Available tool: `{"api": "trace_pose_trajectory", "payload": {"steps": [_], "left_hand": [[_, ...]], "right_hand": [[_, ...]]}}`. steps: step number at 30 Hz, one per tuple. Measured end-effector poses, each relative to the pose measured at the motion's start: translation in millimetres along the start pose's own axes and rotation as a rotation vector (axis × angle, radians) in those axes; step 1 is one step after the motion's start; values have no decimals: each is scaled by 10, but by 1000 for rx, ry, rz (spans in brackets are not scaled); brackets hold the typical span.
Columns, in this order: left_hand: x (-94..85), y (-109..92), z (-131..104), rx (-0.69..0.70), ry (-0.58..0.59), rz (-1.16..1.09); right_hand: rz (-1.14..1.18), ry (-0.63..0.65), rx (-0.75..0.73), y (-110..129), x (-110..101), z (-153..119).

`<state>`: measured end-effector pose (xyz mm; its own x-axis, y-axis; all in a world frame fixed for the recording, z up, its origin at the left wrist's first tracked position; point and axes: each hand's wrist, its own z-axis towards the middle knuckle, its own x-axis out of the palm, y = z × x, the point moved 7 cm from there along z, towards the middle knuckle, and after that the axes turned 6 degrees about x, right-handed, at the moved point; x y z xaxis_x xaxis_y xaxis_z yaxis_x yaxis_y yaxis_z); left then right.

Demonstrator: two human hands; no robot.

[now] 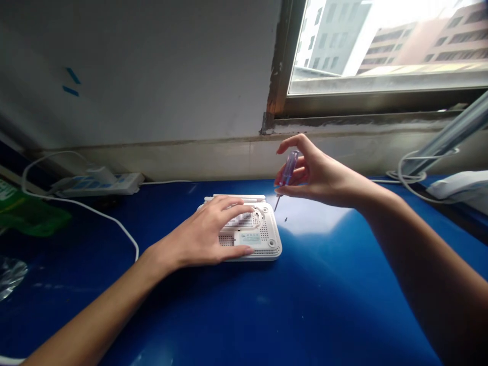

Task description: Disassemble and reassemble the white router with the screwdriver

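A white router lies upside down on the blue table, its label, vents and round feet facing up. My left hand spans its left part and steadies it, fingers across the back and thumb near the front edge. My right hand holds a screwdriver with a clear purple handle, index finger arched above the handle's end. The screwdriver's shaft points down, its tip close to the router's back right corner. Just right of the router is a small dark screw on the table, apart from the tip.
A white power strip with a plug and white cable sits at the back left, near a green plastic item. Clear plastic lies at the left edge. A metal pole with coiled cable stands at the right, below the window.
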<state>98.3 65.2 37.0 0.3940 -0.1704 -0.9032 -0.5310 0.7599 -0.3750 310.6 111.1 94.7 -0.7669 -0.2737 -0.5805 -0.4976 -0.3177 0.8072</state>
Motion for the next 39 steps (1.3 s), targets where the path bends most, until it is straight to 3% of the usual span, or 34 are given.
{"api": "trace_pose_trajectory", "payload": {"steps": [5,10,15,21,27,33,39], "left_hand": [[11,75,-145,-53,-10,53],[-48,148,-203,-215,-120,127],[-83,228,-281,-308,-167,173],[-76,270,-310,-352,-179,154],[-65,268,-301,-248,-214,94],[-56,273,-312,-149,-168,44],[-50,256,-325,-74,-153,20]], "right_hand": [[95,54,-54,144,240,-89],[-53,35,-103,322,331,-171],[-254,-13,-97,281,344,-133],[-300,-26,-107,209,450,-63],[-532,65,-110,212,571,-15],[-944,-55,-231,539,650,6],[-847,60,-229,598,792,-60]]}}
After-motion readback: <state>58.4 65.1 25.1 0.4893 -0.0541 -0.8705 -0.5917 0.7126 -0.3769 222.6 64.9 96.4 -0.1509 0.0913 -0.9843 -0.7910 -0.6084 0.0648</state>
